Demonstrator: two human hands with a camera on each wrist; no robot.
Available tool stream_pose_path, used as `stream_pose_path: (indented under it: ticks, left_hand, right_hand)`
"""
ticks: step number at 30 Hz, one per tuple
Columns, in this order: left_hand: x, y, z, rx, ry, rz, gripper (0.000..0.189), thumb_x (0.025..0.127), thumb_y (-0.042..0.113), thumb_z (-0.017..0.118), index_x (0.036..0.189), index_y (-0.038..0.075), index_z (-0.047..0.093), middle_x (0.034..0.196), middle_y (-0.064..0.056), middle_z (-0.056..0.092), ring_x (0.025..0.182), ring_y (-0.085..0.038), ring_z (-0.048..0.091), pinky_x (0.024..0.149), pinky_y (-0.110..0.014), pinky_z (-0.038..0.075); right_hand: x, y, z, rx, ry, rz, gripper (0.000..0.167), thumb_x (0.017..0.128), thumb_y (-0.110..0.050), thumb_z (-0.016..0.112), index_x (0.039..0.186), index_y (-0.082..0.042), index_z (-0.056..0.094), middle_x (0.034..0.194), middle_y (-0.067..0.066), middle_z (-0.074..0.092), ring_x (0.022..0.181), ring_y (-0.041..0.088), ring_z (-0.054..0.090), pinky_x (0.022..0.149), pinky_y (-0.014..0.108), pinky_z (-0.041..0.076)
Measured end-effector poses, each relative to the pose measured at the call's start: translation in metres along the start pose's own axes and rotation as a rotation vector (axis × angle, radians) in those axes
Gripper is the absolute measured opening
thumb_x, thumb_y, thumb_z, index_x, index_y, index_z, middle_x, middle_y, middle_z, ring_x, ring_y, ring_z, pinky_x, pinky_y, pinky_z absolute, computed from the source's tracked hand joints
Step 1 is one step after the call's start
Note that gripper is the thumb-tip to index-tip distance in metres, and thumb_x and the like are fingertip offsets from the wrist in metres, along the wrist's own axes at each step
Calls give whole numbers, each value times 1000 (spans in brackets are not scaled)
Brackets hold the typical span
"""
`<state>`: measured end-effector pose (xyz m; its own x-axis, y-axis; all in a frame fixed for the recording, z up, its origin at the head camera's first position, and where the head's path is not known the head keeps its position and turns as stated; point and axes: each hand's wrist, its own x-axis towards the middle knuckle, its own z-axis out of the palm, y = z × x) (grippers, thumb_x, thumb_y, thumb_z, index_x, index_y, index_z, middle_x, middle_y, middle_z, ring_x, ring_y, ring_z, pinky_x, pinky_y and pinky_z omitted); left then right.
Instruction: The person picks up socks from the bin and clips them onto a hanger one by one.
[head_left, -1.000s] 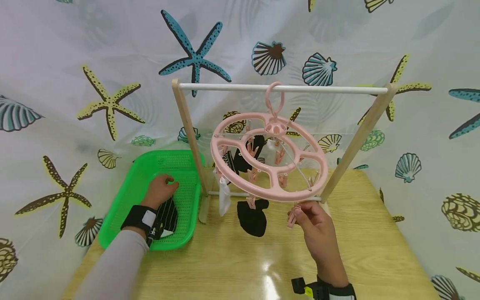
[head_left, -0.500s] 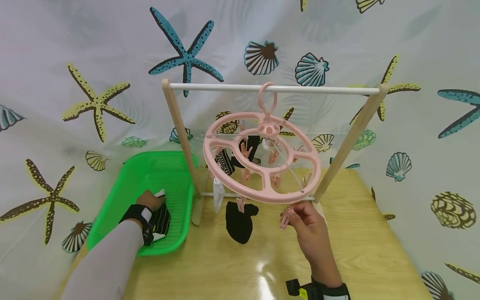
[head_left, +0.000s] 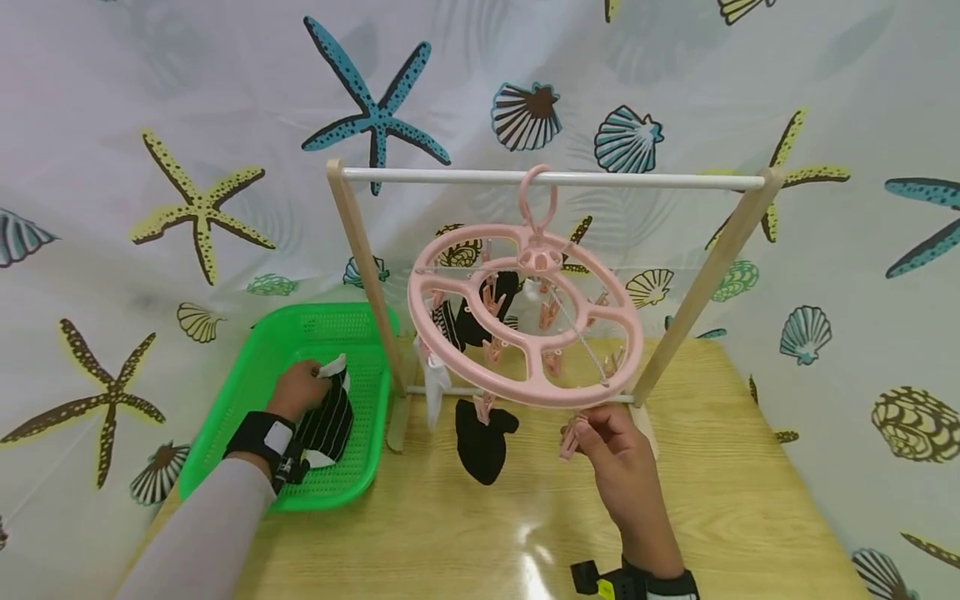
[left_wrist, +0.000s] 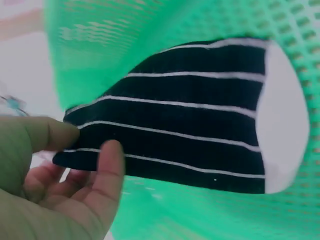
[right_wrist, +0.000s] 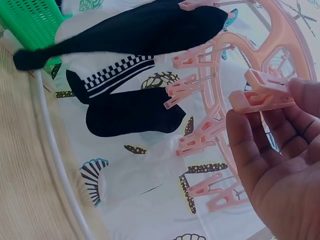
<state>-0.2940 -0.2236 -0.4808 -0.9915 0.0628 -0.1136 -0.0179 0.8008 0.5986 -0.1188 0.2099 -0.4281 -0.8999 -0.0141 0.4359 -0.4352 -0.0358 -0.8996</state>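
My left hand [head_left: 300, 392] is inside the green basket [head_left: 247, 367], pinching one end of a black sock with thin white stripes [left_wrist: 185, 115]. The sock's white end [left_wrist: 285, 120] rests against the basket mesh. At the front right of the round pink hanger [head_left: 525, 392], my right hand [head_left: 626, 467] holds a pink clothes peg [right_wrist: 260, 92] between thumb and fingers. The peg's jaws have nothing between them. A black sock [head_left: 480, 442] hangs from a peg at the hanger's front, left of my right hand.
The hanger hooks over a white rod [head_left: 450, 175] on a wooden stand [head_left: 693, 292]. More socks hang from it: a white one [head_left: 435, 387], a checker-patterned one [right_wrist: 117, 75] and a black one [right_wrist: 132, 112]. Several pegs surround them. A patterned sheet backs the wooden table [head_left: 735, 483].
My left hand has gone down onto the striped sock, taken hold of its end and lifted that end a little. My right hand keeps its hold on the peg.
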Motion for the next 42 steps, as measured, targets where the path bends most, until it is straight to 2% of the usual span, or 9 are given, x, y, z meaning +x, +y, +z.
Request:
stream_pose_path:
  ticks: [3,8,12,16,20,25,29,34,42]
  left_hand:
    - [-8,18,-4,8,-13,86,38,100,14,53,126,-15,54,112,-32,59,85,-37,60,71,-47,48]
    - [-27,36,-6,-2,49,249,34,102,18,57,122,-9,63,112,-27,64,89,-37,63,74,-49,50]
    - [-50,56,-3,-25,86,270,30,101,19,60,121,-3,65,102,-18,67,66,-22,56,58,-38,44]
    - [-82,80,4,-67,175,293,22,98,16,64,116,2,65,90,-10,66,56,-15,46,51,-32,37]
    - [-114,102,13,-98,295,394,13,92,8,71,105,5,70,87,-6,68,60,-11,53,52,-28,42]
    - [-147,126,26,-135,322,466,15,88,8,76,103,10,74,95,-2,70,74,-8,64,60,-26,51]
    - [-162,137,36,-214,353,528,16,86,6,77,100,13,74,92,3,70,76,-6,64,62,-27,53]
    - [-164,148,57,-290,295,603,16,86,7,78,97,19,74,91,10,68,79,-4,62,64,-25,53]
    - [-166,182,99,-284,56,600,8,96,26,68,98,23,75,90,12,65,77,-3,57,68,-26,49]
  right_hand:
    - [0,1,1,3,10,-3,8,102,5,48,104,12,51,90,19,60,80,20,65,73,30,57]
    - [0,2,1,-7,-3,1,9,102,4,47,104,11,51,90,18,60,80,19,64,74,30,57]
    - [0,1,2,-1,-9,1,9,102,4,47,104,12,51,91,19,59,82,24,64,74,31,57]
    - [-1,1,3,10,-15,-7,8,102,5,47,103,12,52,90,19,59,82,25,64,74,32,57]
    - [0,0,4,12,-22,-32,9,101,7,46,103,13,52,88,23,58,80,22,64,74,32,56]
    - [0,-2,5,23,-16,-50,8,101,9,46,103,13,53,88,27,57,79,22,64,74,32,56]
    - [0,-1,6,37,-24,-66,8,100,10,46,103,14,52,88,26,57,78,23,64,75,32,55]
    - [0,-1,8,43,-36,-103,9,99,13,45,103,15,53,84,24,59,77,24,64,74,32,55]
    - [1,-3,11,28,-36,-88,9,100,11,46,103,15,53,81,19,61,77,22,64,75,32,55]
